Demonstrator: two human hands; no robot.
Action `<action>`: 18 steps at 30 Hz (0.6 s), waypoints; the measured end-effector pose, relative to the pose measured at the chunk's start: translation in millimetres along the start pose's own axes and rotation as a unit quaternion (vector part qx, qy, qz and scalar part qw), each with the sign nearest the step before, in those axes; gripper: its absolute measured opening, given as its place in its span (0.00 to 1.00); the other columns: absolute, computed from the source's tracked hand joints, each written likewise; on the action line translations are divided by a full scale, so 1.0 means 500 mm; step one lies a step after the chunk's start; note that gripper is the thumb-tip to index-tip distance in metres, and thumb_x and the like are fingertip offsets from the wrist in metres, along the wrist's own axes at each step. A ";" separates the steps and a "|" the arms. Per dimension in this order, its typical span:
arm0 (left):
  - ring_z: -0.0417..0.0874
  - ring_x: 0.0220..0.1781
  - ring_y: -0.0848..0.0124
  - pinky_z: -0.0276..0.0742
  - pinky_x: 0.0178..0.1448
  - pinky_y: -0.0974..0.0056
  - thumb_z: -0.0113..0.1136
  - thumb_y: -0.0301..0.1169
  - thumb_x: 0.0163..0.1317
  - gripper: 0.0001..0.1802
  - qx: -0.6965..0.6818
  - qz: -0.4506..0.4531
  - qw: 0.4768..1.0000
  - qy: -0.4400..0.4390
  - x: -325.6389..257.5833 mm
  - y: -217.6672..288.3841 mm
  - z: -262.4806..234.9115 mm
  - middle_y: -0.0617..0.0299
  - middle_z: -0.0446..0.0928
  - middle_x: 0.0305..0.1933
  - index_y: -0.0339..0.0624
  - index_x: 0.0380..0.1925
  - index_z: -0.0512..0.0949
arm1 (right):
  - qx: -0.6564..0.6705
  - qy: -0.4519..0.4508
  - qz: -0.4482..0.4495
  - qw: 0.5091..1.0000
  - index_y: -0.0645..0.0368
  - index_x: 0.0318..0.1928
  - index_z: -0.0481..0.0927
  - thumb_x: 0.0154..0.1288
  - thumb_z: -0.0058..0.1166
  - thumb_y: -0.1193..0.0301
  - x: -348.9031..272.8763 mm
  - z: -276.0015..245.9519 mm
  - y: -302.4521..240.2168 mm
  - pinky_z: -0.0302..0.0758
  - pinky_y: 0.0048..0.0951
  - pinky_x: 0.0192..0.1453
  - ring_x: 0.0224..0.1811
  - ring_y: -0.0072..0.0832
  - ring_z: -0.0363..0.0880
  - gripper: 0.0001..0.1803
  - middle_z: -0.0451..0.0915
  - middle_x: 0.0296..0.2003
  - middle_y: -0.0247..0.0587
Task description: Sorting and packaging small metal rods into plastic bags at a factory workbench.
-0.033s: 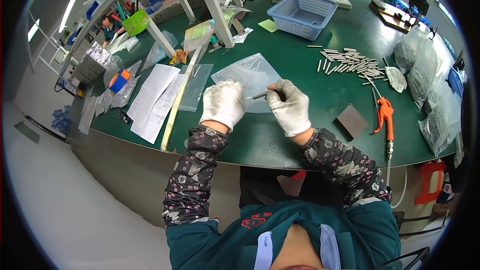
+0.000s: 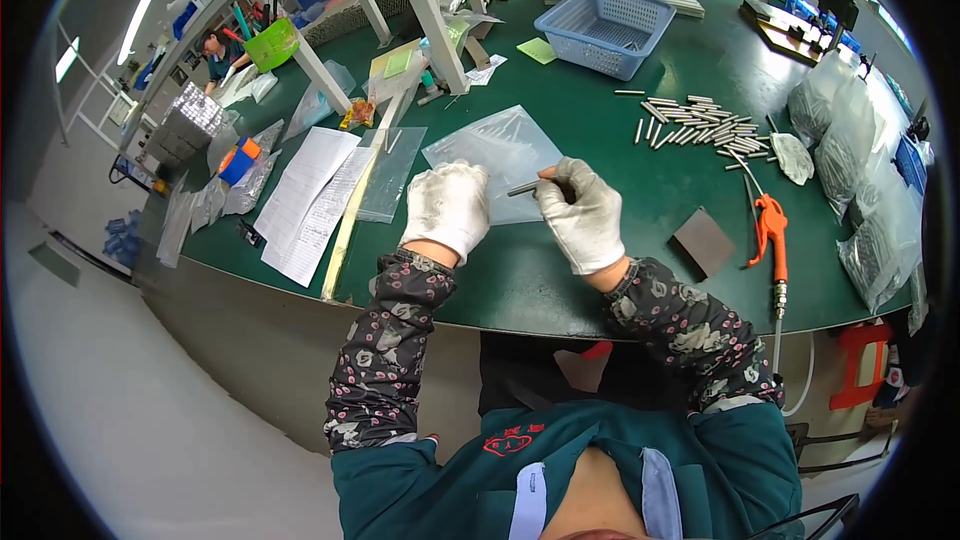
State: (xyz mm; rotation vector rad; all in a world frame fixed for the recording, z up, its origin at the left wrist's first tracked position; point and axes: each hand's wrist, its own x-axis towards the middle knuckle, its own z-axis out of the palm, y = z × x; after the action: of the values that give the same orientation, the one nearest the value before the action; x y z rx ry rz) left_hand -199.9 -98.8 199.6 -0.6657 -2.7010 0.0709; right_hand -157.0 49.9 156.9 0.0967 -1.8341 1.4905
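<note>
My right hand (image 2: 582, 215), in a white glove, pinches a short grey metal rod (image 2: 522, 189) between thumb and fingers. The rod points left, over a clear plastic bag (image 2: 505, 150) lying flat on the green table. At the bag's near left edge, my left hand (image 2: 447, 208), also gloved, is closed with its knuckles up. It appears to grip the bag's edge, though its fingertips are hidden. Faint rod shapes show inside the bag's far end. To the right lies a loose pile of similar metal rods (image 2: 700, 126).
An orange air gun (image 2: 770, 230) with a hose and a dark square block (image 2: 703, 243) lie right. Filled plastic bags (image 2: 850, 140) line the right edge. A blue basket (image 2: 607, 32) stands at the back. Printed sheets (image 2: 312, 205) and a shelf leg (image 2: 437, 35) are left.
The rod in my right hand has shifted very slightly to the right. My left hand and the bag look unmoved.
</note>
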 end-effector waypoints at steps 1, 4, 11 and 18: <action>0.81 0.40 0.58 0.75 0.44 0.56 0.61 0.34 0.52 0.06 0.002 0.013 1.000 -0.009 0.000 0.001 -0.003 0.57 0.78 0.31 0.46 0.26 0.78 | 0.003 0.009 -0.006 1.000 0.60 0.30 0.79 0.53 0.57 0.79 0.001 -0.004 -0.005 0.78 0.26 0.30 0.25 0.31 0.83 0.03 0.80 0.22 0.45; 0.80 0.40 0.58 0.75 0.45 0.56 0.60 0.34 0.52 0.06 -0.013 0.023 1.000 -0.011 0.003 0.002 0.001 0.57 0.78 0.31 0.46 0.27 0.79 | -0.082 -0.059 -0.081 0.992 0.59 0.29 0.78 0.53 0.57 0.78 -0.008 -0.017 -0.001 0.77 0.29 0.29 0.23 0.35 0.82 0.03 0.79 0.21 0.44; 0.80 0.38 0.55 0.76 0.43 0.54 0.59 0.33 0.53 0.06 -0.045 0.005 0.997 0.063 0.024 -0.009 0.009 0.55 0.79 0.31 0.44 0.27 0.78 | -0.156 -0.248 0.020 0.956 0.56 0.44 0.77 0.56 0.53 0.68 0.017 0.031 0.035 0.75 0.42 0.45 0.39 0.44 0.81 0.14 0.81 0.32 0.49; 0.81 0.38 0.58 0.78 0.43 0.59 0.56 0.30 0.53 0.04 -0.015 0.001 0.995 0.099 0.092 -0.064 -0.063 0.59 0.80 0.32 0.49 0.27 0.80 | -0.491 -0.363 -0.376 0.697 0.57 0.35 0.80 0.53 0.52 0.66 0.140 -0.054 0.070 0.70 0.35 0.56 0.57 0.42 0.69 0.11 0.75 0.45 0.52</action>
State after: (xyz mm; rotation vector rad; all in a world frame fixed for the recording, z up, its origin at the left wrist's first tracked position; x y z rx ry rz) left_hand -240.8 -107.2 248.5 -0.6492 -2.5158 -0.0325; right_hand -210.5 111.7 170.7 0.8813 -2.4893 -0.2768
